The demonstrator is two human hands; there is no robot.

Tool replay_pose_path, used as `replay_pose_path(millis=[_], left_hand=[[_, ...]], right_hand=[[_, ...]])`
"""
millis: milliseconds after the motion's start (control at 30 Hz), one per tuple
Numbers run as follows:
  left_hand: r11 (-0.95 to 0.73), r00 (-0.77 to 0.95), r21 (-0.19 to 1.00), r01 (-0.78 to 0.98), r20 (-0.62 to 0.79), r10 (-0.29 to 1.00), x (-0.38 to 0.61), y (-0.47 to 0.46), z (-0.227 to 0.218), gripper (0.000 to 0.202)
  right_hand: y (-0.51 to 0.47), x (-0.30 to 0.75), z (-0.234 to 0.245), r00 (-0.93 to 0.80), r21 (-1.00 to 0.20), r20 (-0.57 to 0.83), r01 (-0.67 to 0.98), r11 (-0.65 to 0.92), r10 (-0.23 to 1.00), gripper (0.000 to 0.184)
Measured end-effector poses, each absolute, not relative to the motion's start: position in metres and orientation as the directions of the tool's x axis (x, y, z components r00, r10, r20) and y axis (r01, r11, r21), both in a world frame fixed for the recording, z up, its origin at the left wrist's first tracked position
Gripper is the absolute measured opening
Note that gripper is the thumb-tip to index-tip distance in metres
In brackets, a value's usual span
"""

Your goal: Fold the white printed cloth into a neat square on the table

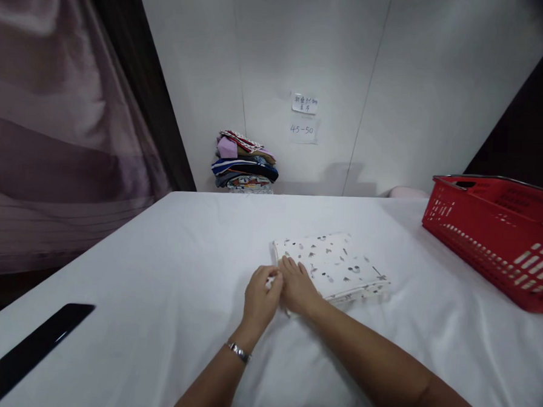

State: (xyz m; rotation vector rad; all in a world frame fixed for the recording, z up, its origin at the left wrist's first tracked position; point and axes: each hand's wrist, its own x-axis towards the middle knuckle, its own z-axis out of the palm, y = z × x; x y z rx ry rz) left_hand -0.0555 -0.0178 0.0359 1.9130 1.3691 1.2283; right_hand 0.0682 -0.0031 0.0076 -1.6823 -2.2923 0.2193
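Observation:
A folded white cloth with small dark prints lies on the white-covered table, a little right of centre. Both my hands meet at its near left corner. My left hand, a bracelet on its wrist, has its fingers curled and pinches the cloth's edge. My right hand lies on the corner with fingers pressed together on the fabric, touching my left hand.
A red plastic basket stands at the table's right edge. A stack of folded colourful clothes sits at the far edge against the white wall. A black flat strip lies at the near left. Paper notes hang on the wall.

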Motion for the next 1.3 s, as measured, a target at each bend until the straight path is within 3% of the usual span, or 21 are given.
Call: replay_pose_path(millis=[100,300,500,633,700,833,967,1033,1100,1300], left_hand=[[-0.426,0.223,0.722,0.546,0.365,0.904,-0.036,0.008,0.053,0.024],[-0.242,0.284,0.634,0.735,0.037,0.958,-0.007,0.051,0.038,0.050],[-0.358,0.368,0.447,0.820,0.068,0.927,-0.008,0.042,0.002,0.054],[-0.392,0.396,0.376,0.840,0.069,0.915,-0.015,0.039,0.002,0.054],[-0.422,0.416,0.334,0.843,0.093,0.904,-0.017,0.040,0.003,0.054],[-0.458,0.447,0.292,0.840,0.107,0.888,-0.016,0.041,0.005,0.054],[-0.469,0.460,0.265,0.843,0.099,0.883,-0.014,0.039,0.009,0.055],[-0.471,0.462,0.247,0.847,0.096,0.882,-0.014,0.038,0.011,0.055],[-0.466,0.460,0.233,0.854,0.084,0.884,-0.013,0.036,0.014,0.055],[-0.464,0.459,0.200,0.863,0.073,0.885,-0.011,0.036,0.017,0.055]], right_hand=[[-0.001,0.067,0.009,-0.309,-0.276,0.187,0.895,0.351,0.933,0.054],[-0.035,0.070,0.017,-0.325,-0.382,0.264,0.829,0.408,0.908,0.055],[-0.087,0.093,0.011,-0.480,-0.376,0.185,0.771,0.513,0.858,0.067],[-0.109,0.114,0.025,-0.628,-0.443,0.131,0.655,0.612,0.767,0.058],[-0.113,0.129,0.035,-0.614,-0.491,0.155,0.632,0.600,0.774,0.048],[-0.100,0.177,0.051,-0.252,-0.538,0.277,0.759,0.367,0.927,0.041],[-0.069,0.243,0.054,0.143,-0.600,0.323,0.796,0.086,0.936,0.041],[-0.057,0.274,0.052,0.334,-0.676,0.263,0.733,-0.074,0.905,0.039],[-0.050,0.298,0.048,0.474,-0.730,0.119,0.637,-0.247,0.873,0.039],[-0.046,0.320,0.039,0.501,-0.682,-0.128,0.582,-0.443,0.856,0.037]])
